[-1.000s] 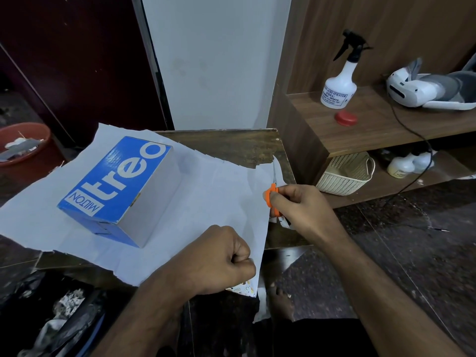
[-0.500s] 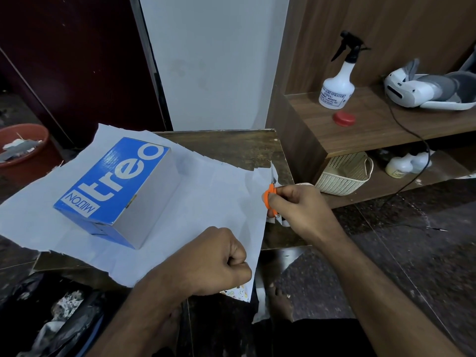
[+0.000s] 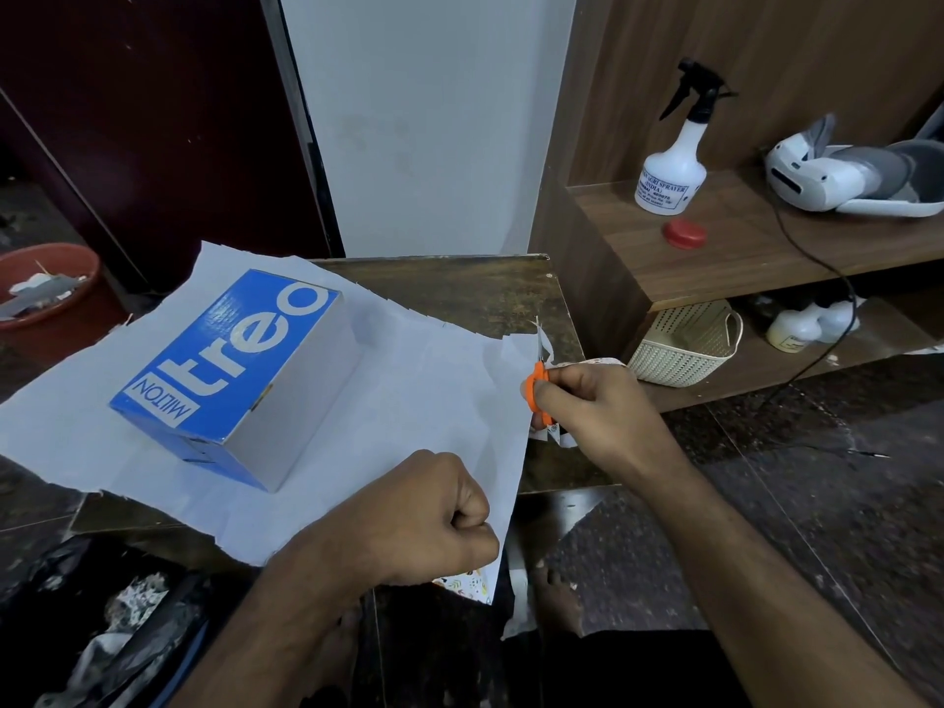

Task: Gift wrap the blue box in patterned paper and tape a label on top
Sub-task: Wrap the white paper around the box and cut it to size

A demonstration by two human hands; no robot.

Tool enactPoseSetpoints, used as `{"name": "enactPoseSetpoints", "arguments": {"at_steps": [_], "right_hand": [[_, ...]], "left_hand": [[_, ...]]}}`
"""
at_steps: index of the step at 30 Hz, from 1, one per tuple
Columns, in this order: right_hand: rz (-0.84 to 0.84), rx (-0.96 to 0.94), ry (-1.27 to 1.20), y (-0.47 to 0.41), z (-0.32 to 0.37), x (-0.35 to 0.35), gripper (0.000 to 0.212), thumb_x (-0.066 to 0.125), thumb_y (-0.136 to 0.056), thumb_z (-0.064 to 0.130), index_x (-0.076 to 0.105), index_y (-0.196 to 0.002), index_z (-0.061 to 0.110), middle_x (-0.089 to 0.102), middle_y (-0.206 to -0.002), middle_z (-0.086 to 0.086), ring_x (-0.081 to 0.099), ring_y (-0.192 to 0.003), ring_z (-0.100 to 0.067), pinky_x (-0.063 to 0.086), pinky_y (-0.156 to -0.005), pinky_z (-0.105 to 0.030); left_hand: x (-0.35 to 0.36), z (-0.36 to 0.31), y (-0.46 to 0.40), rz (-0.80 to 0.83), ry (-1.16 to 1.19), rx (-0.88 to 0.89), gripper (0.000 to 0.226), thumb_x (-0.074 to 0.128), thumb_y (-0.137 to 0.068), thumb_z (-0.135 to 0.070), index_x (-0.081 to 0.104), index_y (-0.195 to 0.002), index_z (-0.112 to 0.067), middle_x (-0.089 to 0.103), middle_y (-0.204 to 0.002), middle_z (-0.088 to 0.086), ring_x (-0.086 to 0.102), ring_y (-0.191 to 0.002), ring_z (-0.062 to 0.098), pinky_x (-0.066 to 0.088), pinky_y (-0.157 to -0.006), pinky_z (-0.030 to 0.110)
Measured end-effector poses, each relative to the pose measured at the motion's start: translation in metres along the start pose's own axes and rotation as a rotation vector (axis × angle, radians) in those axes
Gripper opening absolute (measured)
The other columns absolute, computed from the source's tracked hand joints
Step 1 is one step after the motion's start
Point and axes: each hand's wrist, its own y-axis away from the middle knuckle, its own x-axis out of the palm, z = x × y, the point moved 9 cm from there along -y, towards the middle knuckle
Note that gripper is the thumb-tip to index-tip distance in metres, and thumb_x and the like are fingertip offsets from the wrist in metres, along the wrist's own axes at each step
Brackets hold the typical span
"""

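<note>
A blue box (image 3: 225, 365) with white "treo" lettering lies on a sheet of wrapping paper (image 3: 424, 416), white side up, spread over a dark wooden table (image 3: 459, 288). The printed pattern shows at the paper's hanging near corner (image 3: 467, 585). My left hand (image 3: 434, 518) grips the paper's near right edge in a fist. My right hand (image 3: 597, 406) holds orange-handled scissors (image 3: 536, 388) at the paper's right edge, blades pointing away from me into the cut. A narrow trimmed strip hangs beside and under my right hand.
A wooden shelf unit (image 3: 740, 258) stands to the right with a spray bottle (image 3: 669, 166), a red cap (image 3: 684, 233), a white headset (image 3: 838, 171) and a cream basket (image 3: 684, 344) below. A red tub (image 3: 46, 293) sits at far left. Crumpled scraps lie on the floor at lower left.
My right hand with the scissors has edged slightly forward along the paper's right edge. The left fist keeps its grip on the paper; the box has not moved.
</note>
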Motion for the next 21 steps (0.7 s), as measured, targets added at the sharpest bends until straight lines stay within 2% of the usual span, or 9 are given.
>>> {"name": "enactPoseSetpoints", "arguments": {"at_steps": [2,5,8,10,15,21], "right_hand": [[0.002,-0.001,-0.005,-0.0001,-0.0001,0.0009,0.028,0.066,-0.096,0.038,0.082,-0.086,0.017,0.078,-0.079,0.001,0.074,-0.079,-0.015,0.061,-0.085,-0.045],[-0.009,0.0,-0.008,0.0004,0.0023,0.0005,0.03,0.067,-0.096,0.041,0.082,-0.084,0.018,0.077,-0.075,0.001,0.068,-0.068,-0.009,0.057,-0.073,-0.036],[-0.016,-0.008,-0.02,0.0004,0.0033,0.0009,0.031,0.068,-0.095,0.043,0.082,-0.083,0.018,0.076,-0.076,-0.001,0.071,-0.076,-0.024,0.059,-0.077,-0.047],[-0.019,-0.013,-0.019,0.0,0.003,0.0007,0.031,0.067,-0.095,0.041,0.081,-0.08,0.017,0.076,-0.075,-0.002,0.072,-0.079,-0.028,0.058,-0.081,-0.052],[-0.019,-0.004,-0.013,-0.0009,0.0029,0.0017,0.025,0.068,-0.096,0.036,0.082,-0.085,0.018,0.077,-0.077,-0.002,0.073,-0.082,-0.027,0.059,-0.084,-0.052],[-0.024,0.008,0.001,0.0001,0.0062,0.0038,0.033,0.068,-0.096,0.043,0.081,-0.087,0.014,0.076,-0.079,-0.004,0.072,-0.079,-0.022,0.06,-0.081,-0.047]], "left_hand": [[0.0,0.0003,0.0006,0.002,0.004,0.004,0.044,0.059,-0.08,-0.006,0.021,-0.057,-0.009,0.016,-0.056,0.003,0.017,-0.053,0.016,0.02,-0.053,0.03],[0.0004,-0.0003,0.0013,0.003,-0.006,0.019,0.044,0.059,-0.08,-0.007,0.021,-0.057,-0.009,0.016,-0.055,0.004,0.018,-0.053,0.016,0.021,-0.053,0.03],[-0.0001,-0.0012,0.0019,-0.001,-0.016,0.034,0.043,0.058,-0.078,-0.009,0.022,-0.056,-0.009,0.016,-0.055,0.004,0.018,-0.053,0.015,0.021,-0.053,0.031],[-0.0005,-0.0004,0.0021,-0.002,-0.013,0.032,0.043,0.058,-0.079,-0.008,0.021,-0.057,-0.009,0.016,-0.055,0.004,0.018,-0.054,0.016,0.02,-0.053,0.031],[-0.0022,-0.0014,0.0037,-0.01,0.002,0.04,0.042,0.058,-0.077,-0.009,0.021,-0.055,-0.011,0.016,-0.054,0.003,0.017,-0.054,0.018,0.021,-0.054,0.032],[-0.0016,0.0002,0.0063,0.007,-0.005,0.04,0.038,0.055,-0.074,-0.015,0.022,-0.055,-0.011,0.015,-0.055,0.003,0.018,-0.055,0.018,0.021,-0.055,0.034]]}}
